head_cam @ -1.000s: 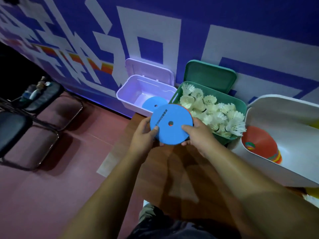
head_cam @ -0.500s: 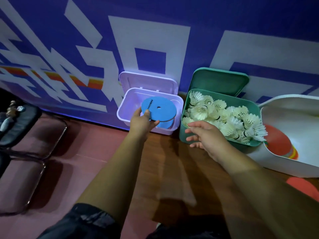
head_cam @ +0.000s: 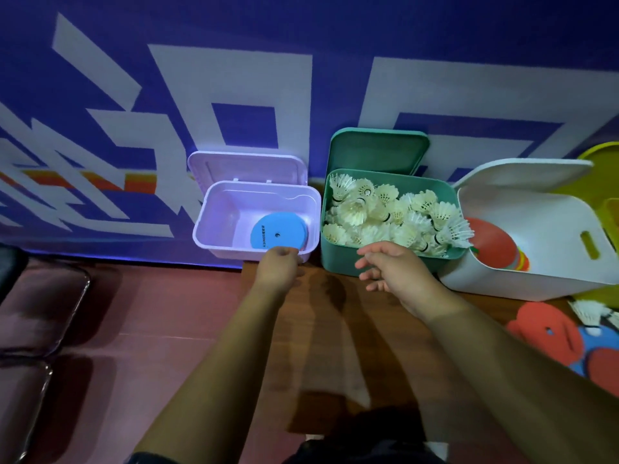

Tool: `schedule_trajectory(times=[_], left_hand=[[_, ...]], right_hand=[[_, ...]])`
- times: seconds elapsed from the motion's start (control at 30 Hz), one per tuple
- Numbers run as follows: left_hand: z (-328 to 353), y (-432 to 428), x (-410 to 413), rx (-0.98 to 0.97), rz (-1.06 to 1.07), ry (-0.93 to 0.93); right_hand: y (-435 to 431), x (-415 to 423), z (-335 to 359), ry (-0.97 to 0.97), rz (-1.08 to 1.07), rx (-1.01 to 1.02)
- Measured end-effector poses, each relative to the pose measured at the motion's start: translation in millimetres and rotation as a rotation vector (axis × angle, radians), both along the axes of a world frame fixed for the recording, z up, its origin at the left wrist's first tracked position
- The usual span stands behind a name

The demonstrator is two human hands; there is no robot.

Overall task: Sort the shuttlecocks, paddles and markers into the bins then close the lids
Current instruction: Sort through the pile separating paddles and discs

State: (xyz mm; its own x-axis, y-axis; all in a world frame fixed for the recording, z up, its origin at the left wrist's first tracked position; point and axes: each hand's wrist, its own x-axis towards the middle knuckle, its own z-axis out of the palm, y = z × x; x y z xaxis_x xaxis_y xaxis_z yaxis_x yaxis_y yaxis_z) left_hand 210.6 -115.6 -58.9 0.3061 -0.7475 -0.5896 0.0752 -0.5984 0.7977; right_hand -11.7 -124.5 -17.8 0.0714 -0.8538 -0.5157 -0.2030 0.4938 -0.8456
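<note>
Lying flat in the lilac bin point(head_cam: 214, 226), blue paddle point(head_cam: 278, 231) just beyond left grip point(head_cam: 279, 266), its fingers hidden, hold not determinable; right grip point(head_cam: 395, 267) slack, empty, the nearer to loose paddles point(head_cam: 549, 329) rightward on the surface point(head_cam: 338, 346)

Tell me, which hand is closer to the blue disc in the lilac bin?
Left. The left hand is at the front rim of the lilac bin, right by the blue disc; the right hand hovers apart, before the green bin of shuttlecocks.
</note>
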Motion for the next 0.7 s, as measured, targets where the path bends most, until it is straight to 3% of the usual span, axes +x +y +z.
schedule_trajectory(times=[0.37, 0.7], left_hand=[[9, 3, -101, -0.032, -0.322, -0.003], [-9, 10, -273, 0.057, -0.694, 0.011]], right_hand=[[11, -89, 4, 0.010, -0.171, -0.039], [63, -249, -29, -0.008, -0.478, -0.010]])
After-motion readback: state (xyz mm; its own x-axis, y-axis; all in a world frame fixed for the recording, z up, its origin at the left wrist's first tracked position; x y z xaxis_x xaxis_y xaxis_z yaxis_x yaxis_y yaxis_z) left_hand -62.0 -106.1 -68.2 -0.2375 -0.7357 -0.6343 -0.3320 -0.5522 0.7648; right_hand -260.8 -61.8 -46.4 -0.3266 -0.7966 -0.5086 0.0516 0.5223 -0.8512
